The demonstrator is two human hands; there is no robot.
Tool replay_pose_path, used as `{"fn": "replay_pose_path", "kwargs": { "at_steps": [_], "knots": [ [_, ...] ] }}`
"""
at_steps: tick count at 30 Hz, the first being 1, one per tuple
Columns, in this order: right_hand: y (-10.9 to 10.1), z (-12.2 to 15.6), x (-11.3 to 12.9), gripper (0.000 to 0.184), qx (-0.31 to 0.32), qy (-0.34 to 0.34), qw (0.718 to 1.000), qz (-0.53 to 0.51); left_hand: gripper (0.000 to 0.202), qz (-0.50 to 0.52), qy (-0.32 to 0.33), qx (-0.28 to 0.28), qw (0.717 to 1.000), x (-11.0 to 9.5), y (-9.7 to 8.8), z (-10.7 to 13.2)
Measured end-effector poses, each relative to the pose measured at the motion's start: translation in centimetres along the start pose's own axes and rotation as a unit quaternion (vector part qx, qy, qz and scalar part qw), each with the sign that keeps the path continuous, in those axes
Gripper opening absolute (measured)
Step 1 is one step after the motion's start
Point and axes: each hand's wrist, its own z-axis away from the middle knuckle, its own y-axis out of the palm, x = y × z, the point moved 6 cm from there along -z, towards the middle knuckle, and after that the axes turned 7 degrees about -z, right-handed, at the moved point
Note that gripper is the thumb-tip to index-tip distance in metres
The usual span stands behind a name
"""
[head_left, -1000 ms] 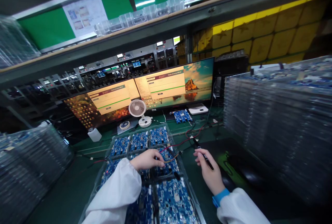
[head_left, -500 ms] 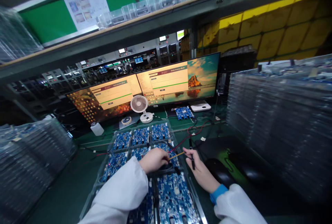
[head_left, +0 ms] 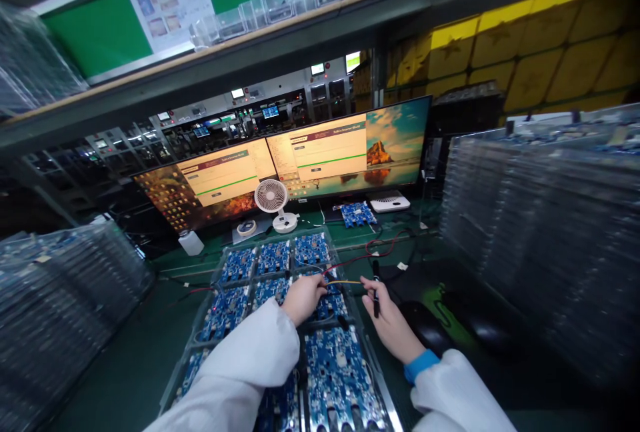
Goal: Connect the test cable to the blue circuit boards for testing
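A tray (head_left: 376, 389) of blue circuit boards (head_left: 336, 375) lies in front of me. Over its right column, my left hand (head_left: 304, 297) is closed, its fingertips pinching one end of a thin yellow wire (head_left: 345, 282). The wire runs across to my right hand (head_left: 387, 319), just beyond the tray's right edge. There the fingertips pinch its other end, and a black pen-like tool (head_left: 376, 292) sits upright in the same hand. A board under my left hand is partly hidden. Red wires (head_left: 350, 260) trail behind the yellow one.
Stacks of board trays stand at the left (head_left: 65, 292) and right (head_left: 545, 245). Behind are two monitors (head_left: 325, 152), a small white fan (head_left: 271, 197), a roll of tape (head_left: 246, 227) and a loose board (head_left: 357, 214). A black mouse (head_left: 425, 325) lies beside my right hand.
My left hand has shifted slightly up and right over the tray. The yellow wire now runs nearly level instead of slanting. The right hand still holds the black tool, turned more upright.
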Motion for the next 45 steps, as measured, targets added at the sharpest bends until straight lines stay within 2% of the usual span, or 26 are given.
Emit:
{"fn": "replay_pose_path", "kwargs": {
  "at_steps": [8, 22, 26, 28, 31, 36, 40, 42, 45],
  "knots": [
    [-0.1, 0.0, 0.0, 0.04, 0.001, 0.006, 1.0, 0.001, 0.014, 0.032, -0.013, -0.016, 0.999, -0.2, -0.2, 0.1],
    [0.1, 0.0, -1.4, 0.045, -0.005, 0.013, 1.0, 0.003, 0.013, 0.054, 0.0, -0.009, 0.998, -0.4, 1.0, -0.7],
    [0.4, -0.1, -1.8, 0.045, 0.005, 0.011, 1.0, 0.008, 0.022, 0.064, 0.017, -0.018, 0.998, -0.6, 1.2, 0.0],
    [0.5, -0.1, -1.8, 0.044, 0.009, 0.011, 1.0, 0.011, 0.037, 0.085, 0.035, -0.046, 0.995, -0.6, 0.3, 1.1],
    [0.4, -0.2, -1.7, 0.043, 0.011, 0.011, 1.0, 0.015, 0.055, 0.105, 0.028, -0.095, 0.99, 0.5, -2.0, 3.1],
    [0.4, -0.2, -1.7, 0.042, 0.012, 0.014, 1.0, 0.019, 0.036, -0.021, -0.001, -0.058, 0.998, 4.3, -5.6, 5.5],
    [0.3, -0.3, -1.8, 0.042, 0.011, 0.015, 1.0, 0.022, 0.035, -0.114, 0.0, -0.029, 0.993, 7.4, -7.2, 6.6],
    [0.3, -0.3, -1.9, 0.041, 0.01, 0.015, 1.0, 0.026, 0.034, -0.125, -0.003, -0.01, 0.992, 8.5, -7.6, 6.8],
    [0.3, -0.2, -2.0, 0.041, 0.01, 0.014, 0.999, 0.032, 0.029, -0.068, 0.01, -0.003, 0.998, 9.0, -8.0, 6.7]
  ]
}}
